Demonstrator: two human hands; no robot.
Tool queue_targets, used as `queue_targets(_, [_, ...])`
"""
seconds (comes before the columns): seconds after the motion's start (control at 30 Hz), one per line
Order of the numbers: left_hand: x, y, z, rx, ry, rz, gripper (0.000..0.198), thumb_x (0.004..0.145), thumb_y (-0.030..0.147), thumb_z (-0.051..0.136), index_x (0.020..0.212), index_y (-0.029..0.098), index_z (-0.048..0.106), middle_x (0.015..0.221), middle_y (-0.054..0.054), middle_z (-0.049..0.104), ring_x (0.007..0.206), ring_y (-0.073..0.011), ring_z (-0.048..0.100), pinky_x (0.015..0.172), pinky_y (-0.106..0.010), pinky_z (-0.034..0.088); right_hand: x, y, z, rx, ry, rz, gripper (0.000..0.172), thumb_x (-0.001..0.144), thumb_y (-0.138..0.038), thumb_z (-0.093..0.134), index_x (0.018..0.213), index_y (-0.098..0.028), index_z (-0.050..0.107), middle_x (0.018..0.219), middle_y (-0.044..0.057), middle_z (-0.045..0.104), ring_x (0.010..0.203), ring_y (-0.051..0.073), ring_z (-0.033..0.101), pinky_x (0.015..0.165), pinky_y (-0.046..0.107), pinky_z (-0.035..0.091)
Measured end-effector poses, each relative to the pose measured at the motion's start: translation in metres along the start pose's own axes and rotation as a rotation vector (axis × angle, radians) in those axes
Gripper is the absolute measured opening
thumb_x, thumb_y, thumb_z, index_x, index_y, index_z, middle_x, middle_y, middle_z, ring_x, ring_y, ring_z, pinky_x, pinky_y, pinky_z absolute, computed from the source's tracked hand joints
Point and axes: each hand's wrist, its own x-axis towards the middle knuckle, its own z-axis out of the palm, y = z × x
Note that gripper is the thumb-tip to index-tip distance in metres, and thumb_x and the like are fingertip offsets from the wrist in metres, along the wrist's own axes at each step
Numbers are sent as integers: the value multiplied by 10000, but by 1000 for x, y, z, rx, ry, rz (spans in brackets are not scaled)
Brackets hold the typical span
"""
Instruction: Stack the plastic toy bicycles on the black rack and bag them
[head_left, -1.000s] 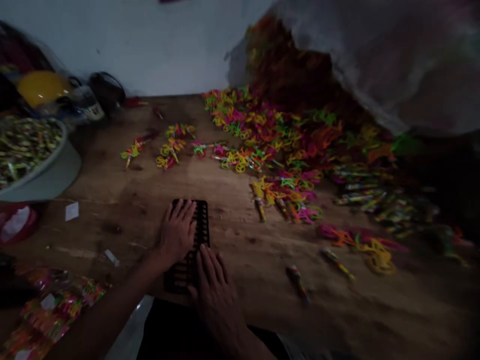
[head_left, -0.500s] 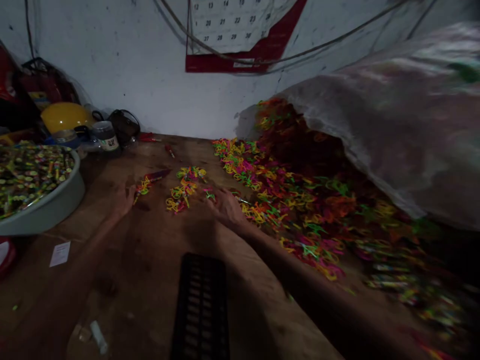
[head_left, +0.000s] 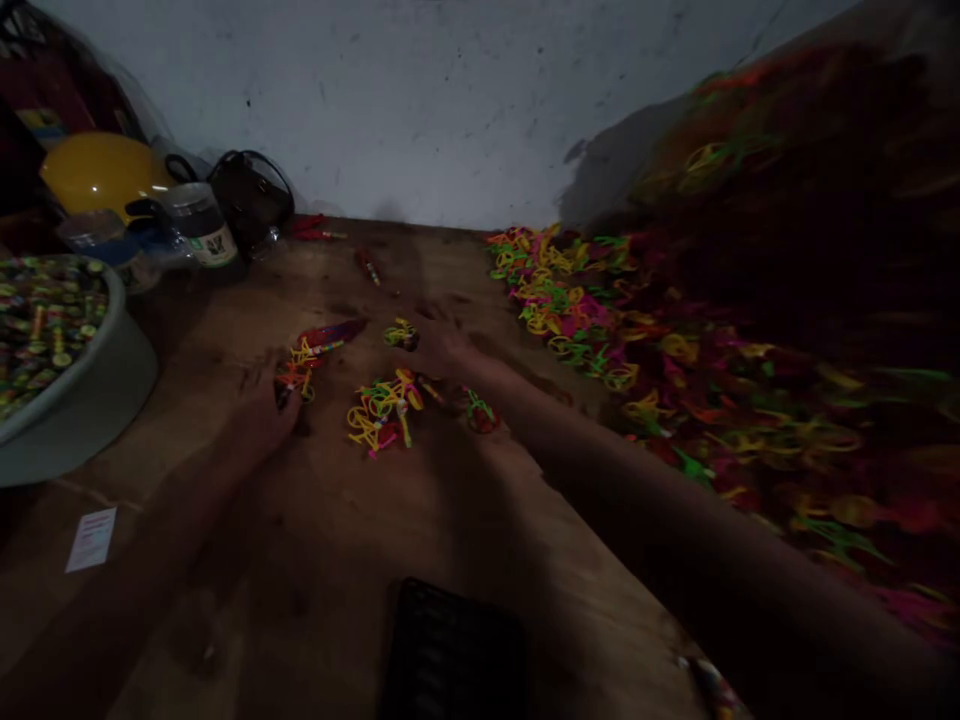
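My left hand [head_left: 271,412] is low over the wooden tabletop, its fingers closed around small orange and yellow plastic pieces [head_left: 297,380]. Beyond it lies a dark red and purple packet [head_left: 337,332] with more yellow pieces and a thin printed tube beside it. My right hand [head_left: 444,345] reaches across the middle, its fingertips at a yellow-green plastic piece [head_left: 400,334]. Blur and darkness hide whether it grips that piece. Between my hands is a small cluster of yellow, green and pink pieces [head_left: 382,412]. A green and red piece [head_left: 480,412] lies below my right wrist.
A large heap of bright plastic pieces [head_left: 570,310] covers the right side. At left stands a pale basin [head_left: 112,400] full of small wrapped tubes. Behind it are a jar [head_left: 201,225], a yellow helmet-like dome [head_left: 105,175] and a dark bag [head_left: 251,190]. A black slotted tray [head_left: 454,650] lies in front.
The view has tilted down and shifted, so the calendar is out of sight. My right hand has moved farther in, to the yellow-green piece. My left hand stays near the packet.
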Motion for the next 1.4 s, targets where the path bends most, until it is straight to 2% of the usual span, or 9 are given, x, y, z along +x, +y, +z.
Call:
queue_targets(0.2, [-23, 30, -9, 35, -147, 154, 546, 900, 369, 573, 1399, 149, 573, 1479, -166, 592, 1398, -345, 536, 1202, -559, 395, -61, -31, -35, 37, -175, -136, 664, 888, -519, 659, 1444, -173, 553, 1522, 192, 527, 1373, 392, 500, 1124, 560, 390])
queue_targets(0.37, [-42, 58, -7, 8, -260, 339, 532, 912, 433, 610, 1391, 201, 604, 1481, -87, 612, 1481, -296, 451, 1207, -495, 408, -114, -44, -55, 32, -250, -200, 639, 883, -428, 690, 1464, -197, 557, 1491, 181, 567, 1333, 387, 547, 1114, 571, 393])
queue_targets(0.5, [-15, 59, -6, 37, -170, 260, 427, 995, 335, 469, 1370, 182, 604, 1431, -110, 640, 1383, -247, 552, 1196, -432, 418, -144, -37, -69, 173, -283, -295, 442, 912, -464, 666, 1298, -252, 699, 1380, 127, 677, 1279, 337, 607, 1109, 538, 418])
queue_targets(0.6, [25, 52, -1, 100, -60, 98, 438, 959, 261, 500, 1360, 104, 582, 1375, -206, 636, 1329, -323, 574, 1169, -518, 417, -149, -20, -83, 375, -206, -373, 340, 989, -434, 517, 1091, -242, 778, 1219, 97, 754, 1125, 240, 689, 968, 372, 518])
queue_targets(0.73, [49, 49, 7, 150, -49, -2, 391, 896, 195, 574, 1272, 100, 625, 1206, -191, 693, 1130, -323, 668, 1012, -512, 528, -147, 18, -104, 216, 55, -47, 372, 950, -304, 443, 813, -172, 763, 834, 103, 762, 740, 212, 684, 674, 305, 491])
queue_targets(0.83, [32, 53, 6, 156, -78, 37, 364, 863, 173, 572, 1210, 137, 673, 1198, -171, 693, 1131, -327, 657, 1023, -481, 525, -152, 33, -109, 59, 55, 131, 318, 899, -237, 468, 741, -162, 733, 708, 97, 715, 606, 200, 612, 584, 301, 404])
queue_targets(1.13, [-26, 86, -6, 22, -250, 254, 450, 903, 285, 574, 1340, 207, 648, 1301, -86, 702, 1195, -266, 651, 1082, -409, 508, -167, -43, -94, 31, -78, 143, 337, 969, -210, 434, 982, -154, 766, 1031, 133, 773, 905, 225, 681, 740, 291, 418])
queue_targets(1.3, [-30, 90, -5, -88, -235, 325, 358, 904, 326, 533, 1176, 215, 738, 1231, -97, 741, 1109, -294, 694, 1021, -458, 543, -196, -4, -116, -159, -37, 457, 377, 967, -242, 407, 1046, -160, 766, 997, 156, 772, 850, 249, 677, 685, 321, 405])
queue_targets(1.4, [-36, 98, 8, -177, -211, 354, 359, 915, 370, 528, 1152, 212, 746, 1216, -105, 743, 1125, -290, 691, 1031, -460, 547, -219, 26, -130, -216, -62, 515, 383, 963, -242, 396, 1049, -156, 759, 998, 167, 772, 905, 275, 674, 742, 345, 427])
